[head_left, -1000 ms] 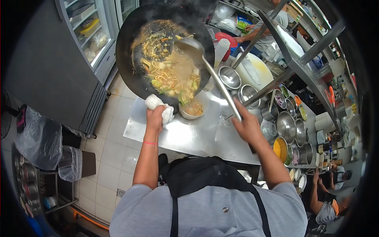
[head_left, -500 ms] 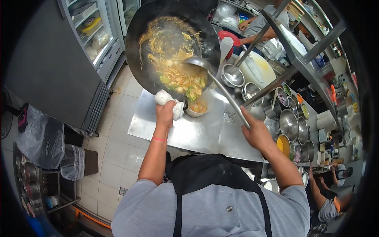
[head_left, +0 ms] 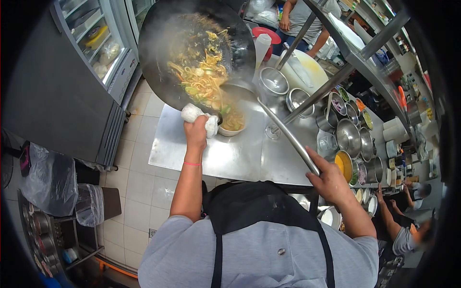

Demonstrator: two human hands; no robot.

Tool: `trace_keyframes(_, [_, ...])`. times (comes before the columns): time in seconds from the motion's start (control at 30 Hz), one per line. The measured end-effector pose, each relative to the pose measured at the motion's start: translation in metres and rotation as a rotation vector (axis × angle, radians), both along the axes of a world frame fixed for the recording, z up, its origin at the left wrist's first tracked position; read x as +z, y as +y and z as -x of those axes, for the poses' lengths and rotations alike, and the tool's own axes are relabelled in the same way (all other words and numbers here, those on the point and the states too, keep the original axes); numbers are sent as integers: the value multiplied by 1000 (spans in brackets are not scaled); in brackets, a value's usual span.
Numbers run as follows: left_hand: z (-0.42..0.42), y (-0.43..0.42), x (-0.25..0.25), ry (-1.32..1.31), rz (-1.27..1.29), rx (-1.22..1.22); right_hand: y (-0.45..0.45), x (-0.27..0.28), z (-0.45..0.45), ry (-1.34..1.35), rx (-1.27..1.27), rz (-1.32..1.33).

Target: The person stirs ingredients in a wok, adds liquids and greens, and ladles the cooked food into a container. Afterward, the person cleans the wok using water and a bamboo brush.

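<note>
Fingers of both hands are closed: the left hand (head_left: 196, 132) grips a white cloth (head_left: 193, 113) at the wok's (head_left: 152, 62) near rim; the right hand (head_left: 329, 180) grips the ladle (head_left: 282, 127). Dark and steaming, the wok overhangs the worktop's (head_left: 230, 158) left edge, apparently tipped toward the bowl (head_left: 231, 133). Ladle axis: diagonal, far-left from the right hand. Pale, filled bowl: on the worktop, left half, just right of the nearer left hand. Noodles (head_left: 206, 79): yellow, glossy.
</note>
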State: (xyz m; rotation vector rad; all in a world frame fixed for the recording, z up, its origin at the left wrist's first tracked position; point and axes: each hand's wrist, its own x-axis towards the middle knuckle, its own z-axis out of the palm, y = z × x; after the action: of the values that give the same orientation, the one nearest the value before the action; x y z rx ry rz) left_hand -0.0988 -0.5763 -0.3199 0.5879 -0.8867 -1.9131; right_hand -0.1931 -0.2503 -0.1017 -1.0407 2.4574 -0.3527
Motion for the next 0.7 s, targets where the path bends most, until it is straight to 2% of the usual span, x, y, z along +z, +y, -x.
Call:
trace_keyframes(0.07, [-3,4,1,10,-56,-30,-12,-11,13,190,128,130])
trace_keyframes(0.2, [-6,10,1,-27,-89,-67,-51,-34,44,166,73,85])
trace_keyframes(0.27, [-7,14,6,-21,-97,-58,-64,-55,56,291,134,195])
trace_keyframes(0.37, [-3,10,-8,-32,-67,-32,-64,-61,55,299,174,227])
trace_keyframes(0.4, [-3,9,-9,-35,-66,-32,-60,-57,51,296,174,229])
trace_keyframes(0.47, [1,7,-7,-9,-38,3,-42,-37,35,216,159,61])
trace_keyframes(0.7, [10,1,-6,-63,-12,0,16,-9,7,166,145,37])
